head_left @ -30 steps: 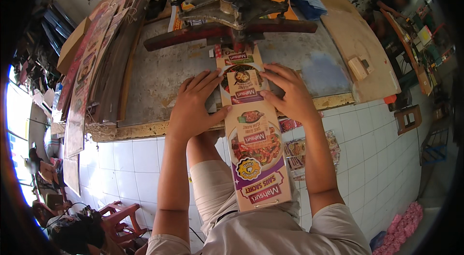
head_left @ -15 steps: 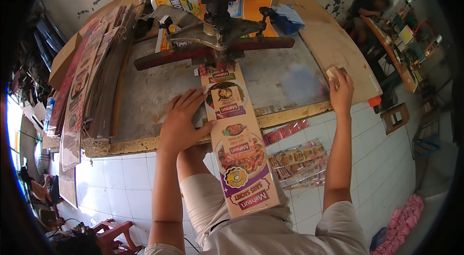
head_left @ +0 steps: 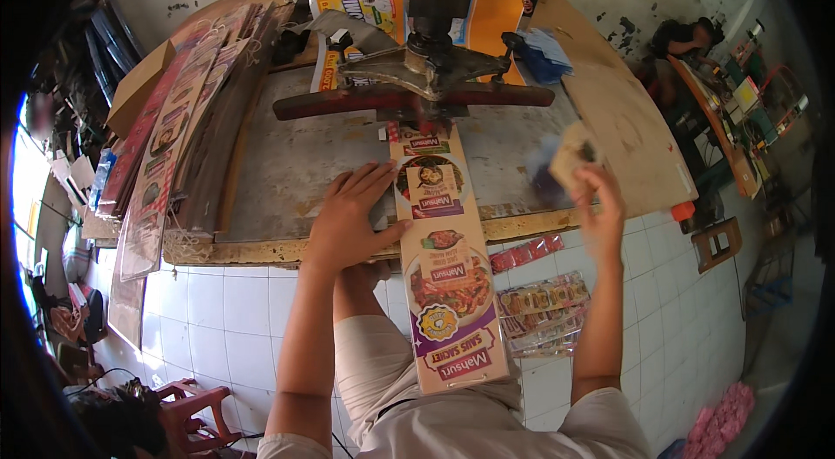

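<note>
A long printed cardboard strip [head_left: 442, 259] with food pictures runs from under a metal press [head_left: 426, 76] on the workbench [head_left: 278, 163] down over my lap. My left hand [head_left: 352, 216] lies flat on the strip's left edge near the bench's front rim, fingers spread. My right hand [head_left: 596, 198], raised and blurred over the bench's right side, grips a small tan block [head_left: 570, 155]. The press has a dark red crossbar [head_left: 409, 100] over the strip's far end.
A stack of similar printed strips [head_left: 174, 129] lies along the bench's left side. Orange and yellow sheets [head_left: 487, 20] sit behind the press. A wooden board [head_left: 626, 129] lies at the right. Sachet strips [head_left: 539, 311] lie on the white tiled floor [head_left: 217, 311]. A red stool [head_left: 187, 402] stands at the lower left.
My right hand left the strip, reached to the bench's right edge, took the tan block and now brings it back toward the strip. My left hand stays pressed on the strip.
</note>
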Demonstrator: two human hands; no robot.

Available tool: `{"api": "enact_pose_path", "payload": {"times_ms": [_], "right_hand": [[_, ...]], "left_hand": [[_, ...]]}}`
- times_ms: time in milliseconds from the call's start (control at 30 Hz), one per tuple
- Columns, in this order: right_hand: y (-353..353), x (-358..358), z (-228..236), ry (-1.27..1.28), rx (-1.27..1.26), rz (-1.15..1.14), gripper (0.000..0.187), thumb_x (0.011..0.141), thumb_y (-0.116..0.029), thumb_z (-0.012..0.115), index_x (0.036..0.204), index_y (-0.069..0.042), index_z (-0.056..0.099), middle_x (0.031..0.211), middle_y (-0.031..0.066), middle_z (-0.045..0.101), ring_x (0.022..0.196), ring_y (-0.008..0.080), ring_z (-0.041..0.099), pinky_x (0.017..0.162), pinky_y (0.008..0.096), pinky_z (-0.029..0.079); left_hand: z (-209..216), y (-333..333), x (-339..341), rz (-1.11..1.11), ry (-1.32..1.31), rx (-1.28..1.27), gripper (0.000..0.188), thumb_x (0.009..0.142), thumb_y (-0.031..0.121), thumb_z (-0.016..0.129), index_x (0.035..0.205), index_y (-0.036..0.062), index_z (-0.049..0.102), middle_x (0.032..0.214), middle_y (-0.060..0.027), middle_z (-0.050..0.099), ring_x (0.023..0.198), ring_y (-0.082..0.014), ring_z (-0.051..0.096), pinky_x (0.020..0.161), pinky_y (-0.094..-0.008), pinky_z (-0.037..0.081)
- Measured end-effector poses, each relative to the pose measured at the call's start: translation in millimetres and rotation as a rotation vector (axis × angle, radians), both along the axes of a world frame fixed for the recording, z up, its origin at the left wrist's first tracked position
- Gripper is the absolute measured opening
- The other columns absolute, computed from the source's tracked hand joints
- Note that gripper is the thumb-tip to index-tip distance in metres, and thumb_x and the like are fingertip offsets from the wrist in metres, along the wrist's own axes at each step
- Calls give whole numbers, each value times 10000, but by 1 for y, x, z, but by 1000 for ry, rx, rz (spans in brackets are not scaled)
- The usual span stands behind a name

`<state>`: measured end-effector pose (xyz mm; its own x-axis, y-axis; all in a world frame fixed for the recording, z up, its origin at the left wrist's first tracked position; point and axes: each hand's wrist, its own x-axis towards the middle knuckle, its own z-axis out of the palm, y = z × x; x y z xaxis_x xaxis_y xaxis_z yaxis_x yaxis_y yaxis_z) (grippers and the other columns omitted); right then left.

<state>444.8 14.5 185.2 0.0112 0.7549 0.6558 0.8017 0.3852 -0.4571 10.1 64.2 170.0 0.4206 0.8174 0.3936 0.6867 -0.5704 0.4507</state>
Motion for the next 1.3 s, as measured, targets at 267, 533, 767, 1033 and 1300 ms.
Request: {"api": "enact_pose_path", "payload": {"times_ms": [267, 533, 767, 1033, 1300], "right_hand": [[-40, -128, 5, -100, -154, 608, 477, 863, -61, 901, 1316, -118, 766, 1447, 105, 686, 1315, 365, 666, 1092, 504, 566], [-28, -92, 6, -72, -116, 335, 403, 987, -209, 849, 1351, -77, 739, 1437, 131, 706, 1379, 380, 628, 1168, 532, 485], [16, -3, -28, -125, -208, -132, 473, 995, -190, 835, 1425, -33, 713, 1539, 183, 674, 1447, 409, 598, 1223, 518, 467], [21, -9, -33, -38, -161, -152, 333, 956, -166, 862, 1262, -46, 806, 1445, 142, 735, 1384, 372, 639, 1172, 489, 509], [20, -9, -22, -77, -182, -161, 336, 920, -202, 904, 1206, -52, 808, 1410, 116, 753, 1329, 360, 658, 1136, 483, 526]], "left_hand": [[0, 1, 2, 5, 29, 12, 810, 888, 426, 874, 1543, 6, 651, 1637, -131, 635, 1579, -319, 522, 1323, -547, 358], [-2, 1, -1, 8, 32, 23, 792, 882, 400, 870, 1539, 11, 658, 1635, -137, 637, 1577, -332, 521, 1320, -551, 360], [-4, 3, 2, -4, 22, 0, 818, 881, 395, 878, 1579, 44, 636, 1653, -129, 624, 1598, -335, 502, 1331, -556, 346], [-1, 1, 1, 10, 14, -9, 823, 859, 368, 893, 1574, 48, 643, 1643, -148, 629, 1582, -343, 518, 1319, -557, 358], [1, 0, 2, 12, 16, -1, 824, 857, 375, 887, 1575, 51, 646, 1634, -156, 636, 1574, -350, 527, 1314, -545, 363]]}}
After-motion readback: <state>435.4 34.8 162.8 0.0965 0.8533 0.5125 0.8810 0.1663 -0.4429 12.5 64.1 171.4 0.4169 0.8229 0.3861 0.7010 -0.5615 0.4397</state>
